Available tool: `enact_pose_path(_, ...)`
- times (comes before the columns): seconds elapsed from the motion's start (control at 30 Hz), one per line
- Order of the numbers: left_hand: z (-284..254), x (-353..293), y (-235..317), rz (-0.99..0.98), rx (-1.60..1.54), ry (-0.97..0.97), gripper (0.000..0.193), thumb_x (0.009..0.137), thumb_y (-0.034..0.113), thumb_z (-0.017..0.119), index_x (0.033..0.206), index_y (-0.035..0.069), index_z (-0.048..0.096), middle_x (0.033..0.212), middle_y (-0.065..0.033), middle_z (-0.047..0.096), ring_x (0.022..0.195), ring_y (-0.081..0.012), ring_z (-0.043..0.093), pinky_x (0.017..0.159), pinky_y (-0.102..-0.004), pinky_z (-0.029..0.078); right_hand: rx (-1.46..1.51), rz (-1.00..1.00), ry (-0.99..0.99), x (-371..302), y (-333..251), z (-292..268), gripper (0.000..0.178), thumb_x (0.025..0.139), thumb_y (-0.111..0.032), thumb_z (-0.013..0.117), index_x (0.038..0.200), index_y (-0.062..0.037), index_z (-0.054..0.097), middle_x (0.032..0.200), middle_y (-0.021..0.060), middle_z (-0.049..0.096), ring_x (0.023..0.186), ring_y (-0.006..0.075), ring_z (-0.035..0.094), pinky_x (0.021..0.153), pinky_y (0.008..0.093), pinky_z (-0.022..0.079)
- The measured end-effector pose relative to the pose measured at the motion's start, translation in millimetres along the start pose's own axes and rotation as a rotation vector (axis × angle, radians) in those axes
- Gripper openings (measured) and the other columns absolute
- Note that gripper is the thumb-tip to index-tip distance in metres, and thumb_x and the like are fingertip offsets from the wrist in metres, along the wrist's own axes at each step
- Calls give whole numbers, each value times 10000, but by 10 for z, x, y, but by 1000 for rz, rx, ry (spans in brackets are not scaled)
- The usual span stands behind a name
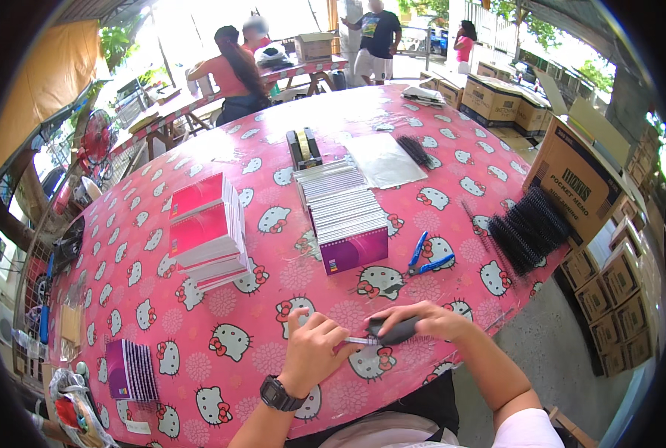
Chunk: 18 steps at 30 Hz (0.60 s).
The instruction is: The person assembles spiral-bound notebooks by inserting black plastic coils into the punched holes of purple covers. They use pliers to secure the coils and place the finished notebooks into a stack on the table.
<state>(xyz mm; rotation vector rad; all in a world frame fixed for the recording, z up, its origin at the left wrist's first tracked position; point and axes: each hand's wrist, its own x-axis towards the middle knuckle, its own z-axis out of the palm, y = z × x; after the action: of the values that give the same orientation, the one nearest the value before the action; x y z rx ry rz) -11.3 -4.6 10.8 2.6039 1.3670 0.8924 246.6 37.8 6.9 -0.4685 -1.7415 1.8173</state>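
Presently mid-piece, apparently: left hand (316, 345) pinches a thin white-edged notepad (359, 341) over the pink cat-print table (265, 299); right hand (431, 321) grips a dark-grey rounded tool (397, 332) beside it. Black-coiled purple notepads (129, 370) look finished; purple-covered uncoiled stack (348, 224) seems pending.

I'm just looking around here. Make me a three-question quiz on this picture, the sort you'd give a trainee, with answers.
1. Which hand holds the dark tool?
2. What colour are the handles of the pliers: (a) red, (b) blue or (c) yellow?
3. True or false: the tape dispenser is to the left of the pliers.

Key: 1. The right hand. 2. b. 3. True.
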Motion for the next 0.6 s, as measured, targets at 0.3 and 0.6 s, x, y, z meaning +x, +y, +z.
enact_pose_path(0.3, 8, -11, -28, -36, -68, 34, 389, 671, 358, 798, 965, 129, 687, 691, 17, 621, 707, -151, 584, 929, -403, 339, -139, 48, -47, 193, 27, -48, 380, 854, -328, 645, 1070, -16, 663, 1190, 128, 608, 1108, 217, 546, 978, 360, 373)
enact_pose_path(0.6, 4, -19, -8, -107, -110, 69, 787, 613, 320, 838, 1309, 143, 517, 704, 19, 625, 716, -145, 604, 940, -389, 342, -292, 227, 63, 318, -22, -6, 429, 844, -375, 667, 1085, -20, 654, 1198, 142, 599, 1145, 213, 535, 941, 354, 412)
